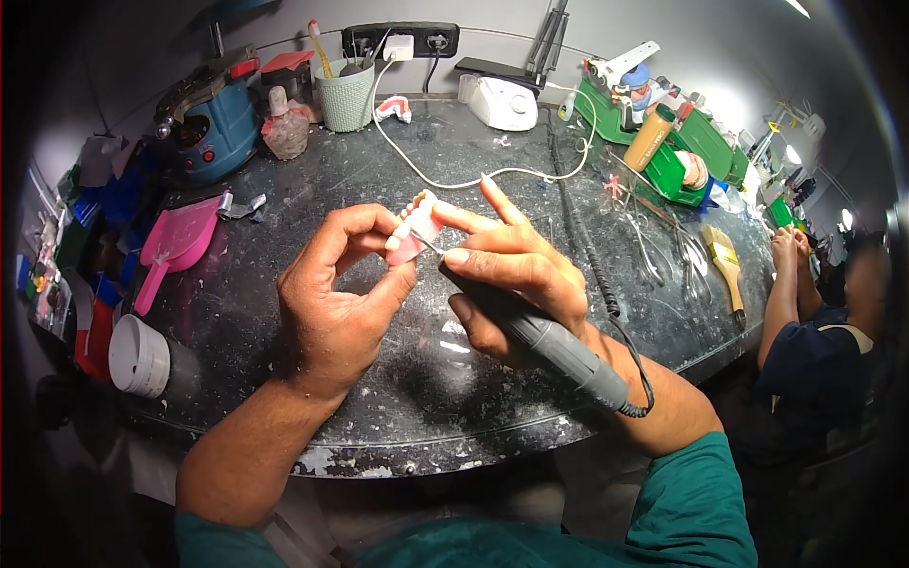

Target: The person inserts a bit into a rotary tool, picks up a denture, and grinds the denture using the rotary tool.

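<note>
My left hand (333, 284) pinches a pink denture with white teeth (417, 227) between thumb and fingers, held up above the dark bench. Gripped like a pen in my right hand (521, 260) is a grey rotary handpiece (549, 346). Its thin metal tip meets the denture, though my fingers partly hide the exact contact. The right index finger also rests by the denture, and one finger sticks up beyond it. From the handpiece's rear end a black cord (648, 379) loops back over my forearm.
At left lie a pink dustpan (180, 237) and a white tub (139, 357); behind is a blue machine (210, 133). A pale green basket (345, 99) and white control box (504, 102) stand at the back. Rightward are a brush (725, 265), green bins (677, 170) and another person (819, 341).
</note>
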The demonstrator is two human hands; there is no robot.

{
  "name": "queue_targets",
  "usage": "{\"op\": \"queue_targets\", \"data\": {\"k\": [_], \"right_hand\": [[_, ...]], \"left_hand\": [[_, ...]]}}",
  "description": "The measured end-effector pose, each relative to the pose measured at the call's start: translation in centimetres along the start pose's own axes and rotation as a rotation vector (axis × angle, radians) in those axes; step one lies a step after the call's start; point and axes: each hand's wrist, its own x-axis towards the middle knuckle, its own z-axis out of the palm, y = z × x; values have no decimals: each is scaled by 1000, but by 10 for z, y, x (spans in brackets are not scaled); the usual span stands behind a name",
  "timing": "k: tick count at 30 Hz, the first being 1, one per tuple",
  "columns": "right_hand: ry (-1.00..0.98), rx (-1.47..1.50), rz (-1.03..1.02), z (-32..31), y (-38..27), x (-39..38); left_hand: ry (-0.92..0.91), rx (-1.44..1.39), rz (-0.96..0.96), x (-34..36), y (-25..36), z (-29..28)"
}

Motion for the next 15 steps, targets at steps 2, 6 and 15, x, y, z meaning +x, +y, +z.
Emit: {"op": "queue_targets", "data": {"k": [2, 6, 15], "right_hand": [[-22, -34, -29, 0, 0, 0], [-34, 21, -25, 0, 1, -1], [-53, 79, -17, -2, -4, -1]], "left_hand": [[-14, -8, -37, -1, 1, 0], [-3, -74, -84, 0, 1, 2], [3, -177, -162, -2, -2, 3]]}}
